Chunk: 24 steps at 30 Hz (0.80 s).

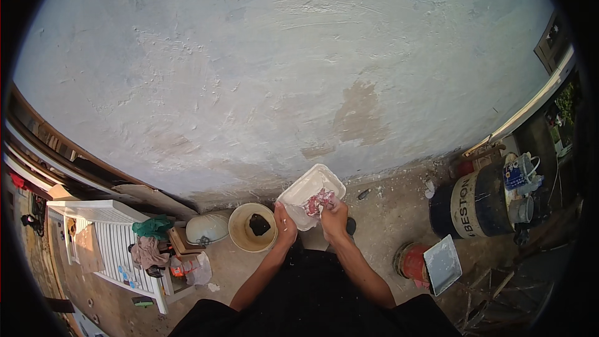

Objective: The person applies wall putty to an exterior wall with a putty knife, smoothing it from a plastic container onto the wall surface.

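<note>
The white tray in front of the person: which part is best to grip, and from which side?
Probably the rim at the left corner of the tray, coming from lower left. The raised edge gives fingers a hold, and the left hand is there. The lower right looks poorer: the right hand with a red-and-white thing blocks it.

Head-worn fisheye, looking down, wall (249, 87) ahead

**Covered, Cropped and Unclear**

The right hand (335, 221) covers part of a red, white-smeared object (319, 201) whose kind is unclear. Fingers of the left hand (286, 224) disappear beneath the pale tray (301, 189). The wall (249, 56) runs past the top edge. The dark patch (259, 225) inside the bucket (239, 231) defies identification.
</note>
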Tool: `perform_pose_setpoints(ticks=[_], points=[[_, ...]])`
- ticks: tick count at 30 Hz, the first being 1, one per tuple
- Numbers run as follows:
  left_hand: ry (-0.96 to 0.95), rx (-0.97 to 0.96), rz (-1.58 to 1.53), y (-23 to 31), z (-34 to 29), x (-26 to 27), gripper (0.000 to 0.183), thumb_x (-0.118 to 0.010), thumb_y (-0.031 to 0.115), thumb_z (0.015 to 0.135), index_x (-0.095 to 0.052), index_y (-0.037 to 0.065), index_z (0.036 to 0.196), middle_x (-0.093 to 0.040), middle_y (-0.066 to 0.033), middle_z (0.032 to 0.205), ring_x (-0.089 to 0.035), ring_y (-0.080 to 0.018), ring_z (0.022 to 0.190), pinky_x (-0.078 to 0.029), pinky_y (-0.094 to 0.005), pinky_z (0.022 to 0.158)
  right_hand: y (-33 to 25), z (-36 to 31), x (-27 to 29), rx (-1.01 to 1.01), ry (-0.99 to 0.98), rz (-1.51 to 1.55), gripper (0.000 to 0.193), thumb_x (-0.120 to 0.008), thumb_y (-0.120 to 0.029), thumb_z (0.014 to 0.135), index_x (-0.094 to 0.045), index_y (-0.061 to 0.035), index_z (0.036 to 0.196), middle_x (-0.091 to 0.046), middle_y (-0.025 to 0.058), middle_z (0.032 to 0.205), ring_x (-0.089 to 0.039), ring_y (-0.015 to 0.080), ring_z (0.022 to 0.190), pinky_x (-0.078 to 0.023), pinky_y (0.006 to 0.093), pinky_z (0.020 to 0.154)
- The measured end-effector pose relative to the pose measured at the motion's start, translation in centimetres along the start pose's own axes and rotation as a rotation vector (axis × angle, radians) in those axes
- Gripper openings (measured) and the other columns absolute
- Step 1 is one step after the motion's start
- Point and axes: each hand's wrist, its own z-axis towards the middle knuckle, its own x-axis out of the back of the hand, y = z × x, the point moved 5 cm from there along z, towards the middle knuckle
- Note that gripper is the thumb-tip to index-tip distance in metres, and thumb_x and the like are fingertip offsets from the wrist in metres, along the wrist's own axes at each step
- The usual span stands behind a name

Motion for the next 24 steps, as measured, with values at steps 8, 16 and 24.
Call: perform_pose_setpoints(ticks=[8, 16, 24], points=[[0.011, 0.002, 0.056, 0.1, 0.3, -0.3, 0.059, -0.023, 0.044, 0.099, -0.049, -0.006, 0.117, -0.057, -0.014, 0.113, -0.054, -0.0201, 0.104, -0.04, -0.0304, 0.092, -0.1, -0.8, 0.0, -0.038, 0.042, 0.208, 0.037, -0.039, 0.013, 0.082, -0.052, 0.0041, 0.116, -0.061, 0.0119, 0.104, -0.064, 0.0182, 0.084, -0.056, 0.0314, 0.07], [0.013, -0.02, -0.046, -2.5, 1.2, 0.9, 0.053, -0.023, 0.038, 0.101, -0.05, -0.006, 0.11, -0.057, -0.0141, 0.104, -0.054, -0.0202, 0.097, -0.041, -0.0305, 0.087, 0.7, -0.6, 0.1, 0.022, 0.035, 0.154, 0.039, -0.038, 0.014, 0.082, -0.052, 0.0035, 0.116, -0.062, 0.0113, 0.103, -0.063, 0.0171, 0.085, -0.056, 0.0311, 0.07], [0.046, -0.046, 0.088, -1.9, 0.9, 1.0, 0.052, -0.024, 0.038, 0.1, -0.05, -0.006, 0.109, -0.057, -0.0137, 0.102, -0.053, -0.0197, 0.096, -0.041, -0.0297, 0.086, 1.3, -0.8, 1.5, 0.08, 0.108, 0.137, 0.039, -0.041, 0.017, 0.08, -0.052, 0.0042, 0.115, -0.062, 0.0126, 0.104, -0.063, 0.0181, 0.088, -0.054, 0.0289, 0.071]])
